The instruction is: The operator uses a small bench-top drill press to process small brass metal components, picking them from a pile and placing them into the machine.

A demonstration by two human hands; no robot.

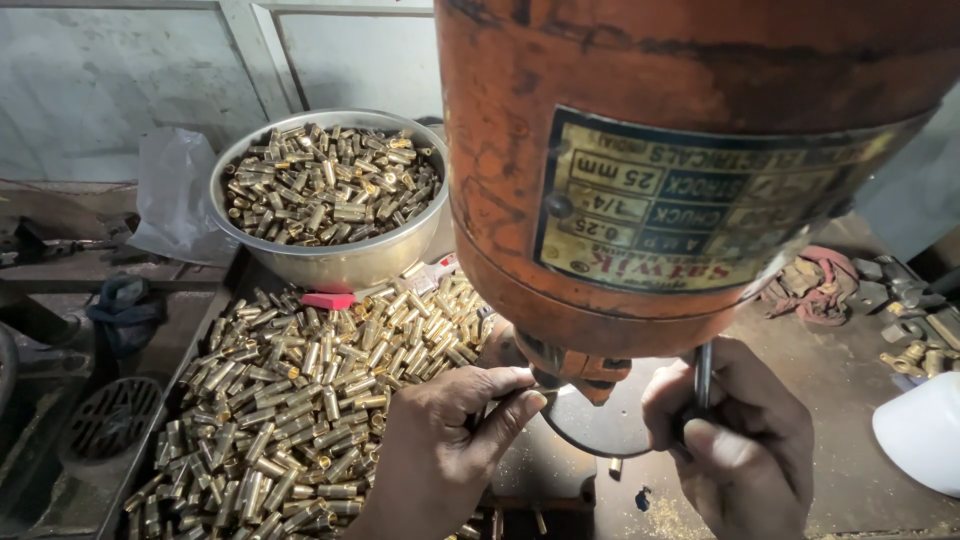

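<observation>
Head view looks down past a big orange drill-press motor housing that fills the upper right. Left hand sits near centre, thumb and fingers pinched together under the machine's spindle end; whatever it pinches is hidden, can't tell if a piece is held. Right hand is near right, fist wrapped around a thin dark metal lever that rises toward the housing. Round dark work plate lies between the two hands, just below the spindle. Loose heap of small brass tubes covers the tray left of the left hand, touching its wrist side. Steel bowl, far left of the housing, is full of the same brass pieces. Small red block rests just in front of the bowl. Reddish rag and grey metal bits lie far right; white plastic container sits at the right edge.
</observation>
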